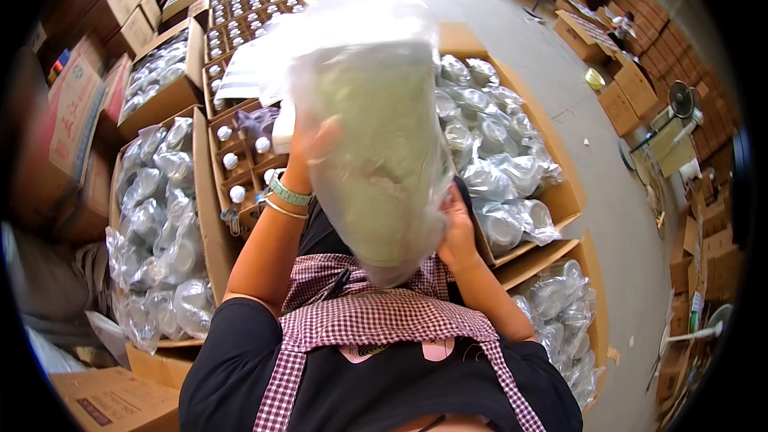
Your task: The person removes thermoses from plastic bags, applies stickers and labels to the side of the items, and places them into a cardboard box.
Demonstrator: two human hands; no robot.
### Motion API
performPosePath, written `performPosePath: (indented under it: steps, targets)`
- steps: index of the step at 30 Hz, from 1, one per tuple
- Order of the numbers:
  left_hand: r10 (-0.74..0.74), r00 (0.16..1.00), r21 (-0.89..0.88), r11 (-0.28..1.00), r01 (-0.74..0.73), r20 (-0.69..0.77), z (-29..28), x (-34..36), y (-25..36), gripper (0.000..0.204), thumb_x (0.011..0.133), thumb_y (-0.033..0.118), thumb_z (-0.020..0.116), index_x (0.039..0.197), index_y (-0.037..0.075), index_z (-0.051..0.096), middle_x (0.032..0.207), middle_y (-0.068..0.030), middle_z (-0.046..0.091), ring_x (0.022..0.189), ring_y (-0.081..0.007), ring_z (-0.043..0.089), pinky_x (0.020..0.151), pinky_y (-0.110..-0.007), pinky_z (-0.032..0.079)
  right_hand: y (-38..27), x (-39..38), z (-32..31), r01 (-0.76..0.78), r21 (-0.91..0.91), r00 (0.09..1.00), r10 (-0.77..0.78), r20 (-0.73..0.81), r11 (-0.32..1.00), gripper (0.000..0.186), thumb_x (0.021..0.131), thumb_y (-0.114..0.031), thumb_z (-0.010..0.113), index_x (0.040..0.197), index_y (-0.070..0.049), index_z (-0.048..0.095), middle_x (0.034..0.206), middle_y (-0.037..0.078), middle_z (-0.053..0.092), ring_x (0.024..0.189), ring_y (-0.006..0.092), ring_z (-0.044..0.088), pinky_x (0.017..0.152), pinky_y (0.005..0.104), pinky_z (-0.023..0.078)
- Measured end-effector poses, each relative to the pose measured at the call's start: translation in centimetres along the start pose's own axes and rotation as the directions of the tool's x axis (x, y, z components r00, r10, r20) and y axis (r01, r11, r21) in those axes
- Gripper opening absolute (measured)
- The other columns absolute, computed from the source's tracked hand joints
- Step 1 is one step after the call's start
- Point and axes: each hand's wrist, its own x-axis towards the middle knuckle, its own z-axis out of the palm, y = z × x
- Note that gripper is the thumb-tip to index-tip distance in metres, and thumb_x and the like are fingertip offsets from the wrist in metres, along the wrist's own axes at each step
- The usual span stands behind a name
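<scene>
In front of my body I hold up a large, cloudy plastic bag (380, 152) with something pale green inside; what that is I cannot make out. My left hand (318, 142), with a watch and a bangle at its wrist, is closed on the bag's left side and slightly blurred. Lower down, my right hand (454, 232) grips the right edge of the bag. Just left of the bag is a divided carton (250, 152) of white-capped bottles. Close by on the right stands an open carton (566, 168) packed with clear plastic-wrapped containers (496, 132).
More wrapped containers fill cartons at the left (164, 232) and lower right (564, 304). Rows of capped bottles (252, 0) extend away at the far left. Stacked boxes (88, 136) line the left side. Standing fans (682, 100) and a distant person (622, 26) are across the floor.
</scene>
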Motion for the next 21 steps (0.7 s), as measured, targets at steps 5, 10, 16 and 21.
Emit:
performPosePath:
  steps: [5, 10, 16, 21]
  targets:
    - [0.244, 0.915, 0.458, 0.806, -0.375, 0.321, 4.1, -2.4, -0.7, 0.100, 0.077, 0.037, 0.084, 0.154, 0.004, 0.029, 0.147, -0.0223, 0.043, 0.134, -0.0343, 0.047, 0.109, -0.043, 0.041, 4.7, 2.1, -4.4, 0.501, -0.386, 0.865, -0.432, 0.255, 0.774, 0.081, 0.086, 0.000, 0.051, 0.160, -0.008, 0.018, 0.163, 0.019, 0.016, 0.148, 0.0310, 0.025, 0.122, 0.0469, 0.016]
    - [0.171, 0.928, 0.612, 0.709, -0.349, 0.331, 8.9, -6.7, -3.0, 0.103, 0.077, 0.049, 0.080, 0.156, 0.006, 0.028, 0.142, -0.0248, 0.044, 0.127, -0.0433, 0.048, 0.106, -0.047, 0.042, -7.8, 3.6, 2.1, 0.689, -0.720, 0.560, -0.694, 0.453, 0.085, 0.071, 0.086, -0.022, 0.070, 0.151, -0.013, 0.043, 0.161, 0.021, 0.025, 0.148, 0.0406, 0.024, 0.118, 0.0497, 0.026]
    - [0.167, 0.942, 0.712, 0.619, -0.330, 0.291, 8.3, -9.8, -3.6, 0.086, 0.081, 0.038, 0.079, 0.151, 0.007, 0.041, 0.133, -0.0252, 0.049, 0.118, -0.0417, 0.052, 0.101, -0.048, 0.044, -7.0, 4.9, 1.4, 0.666, -0.708, 0.407, -0.680, 0.609, -0.235, 0.022, 0.082, -0.016, 0.076, 0.101, -0.006, 0.068, 0.136, 0.017, 0.057, 0.136, 0.0406, 0.043, 0.114, 0.0510, 0.032]
    - [0.174, 0.944, 0.655, 0.685, -0.320, 0.280, 2.9, -11.0, -3.8, 0.071, 0.084, 0.045, 0.078, 0.137, 0.005, 0.052, 0.133, -0.0232, 0.047, 0.122, -0.0391, 0.049, 0.101, -0.046, 0.044, -0.2, -1.0, -3.1, 0.554, -0.764, 0.790, -0.498, 0.358, 0.329, 0.012, 0.081, -0.003, 0.075, 0.085, -0.004, 0.064, 0.088, 0.011, 0.067, 0.074, 0.0232, 0.063, 0.064, 0.0337, 0.049]
